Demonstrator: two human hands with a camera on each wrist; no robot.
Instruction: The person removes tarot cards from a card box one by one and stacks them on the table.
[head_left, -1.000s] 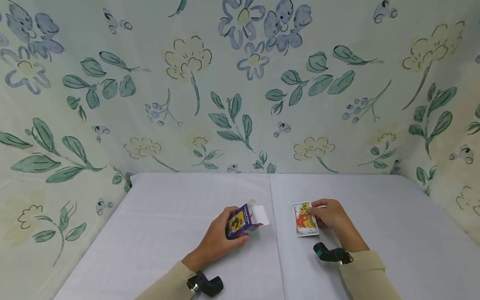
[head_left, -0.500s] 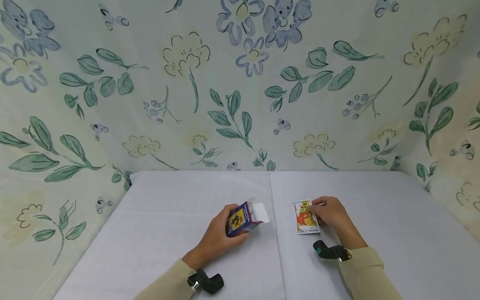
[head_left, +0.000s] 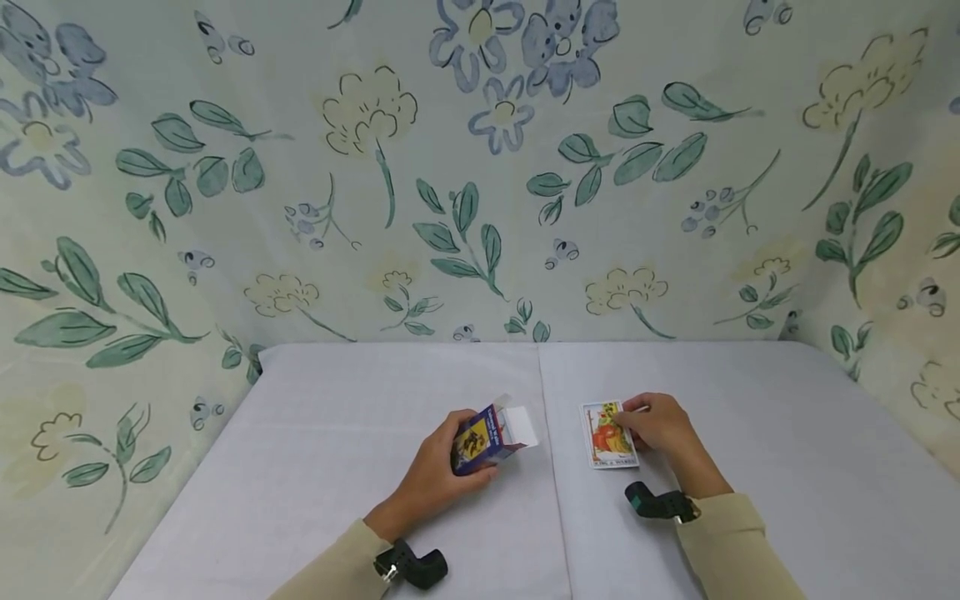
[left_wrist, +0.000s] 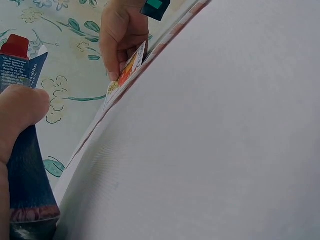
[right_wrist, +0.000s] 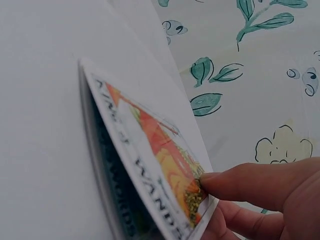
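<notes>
My left hand (head_left: pixel 433 473) grips a blue card box (head_left: pixel 474 444) with a yellow picture panel. The box is tilted, with its white end flap (head_left: pixel 522 427) folded out toward the right. In the left wrist view the thumb lies across the printed side of the box (left_wrist: pixel 31 170). On the right, my right hand (head_left: pixel 662 427) pinches a tarot card (head_left: pixel 611 446), face up, by its right edge. The right wrist view shows "King of Wands" on that card, its near end raised over another card (right_wrist: pixel 119 200) lettered "...WORDS". Fingers below the card are partly hidden.
White cloth (head_left: pixel 337 417) covers the table, with a seam (head_left: pixel 553 492) running between the two hands. A floral curtain (head_left: pixel 480 242) hangs behind and along both sides. Black wrist cameras (head_left: pixel 423 568) sit at both sleeves.
Both hands stay nearly in place. The King of Wands card has shifted very slightly in the right hand's fingers; half a second ago another card's edge showed along its left side.
</notes>
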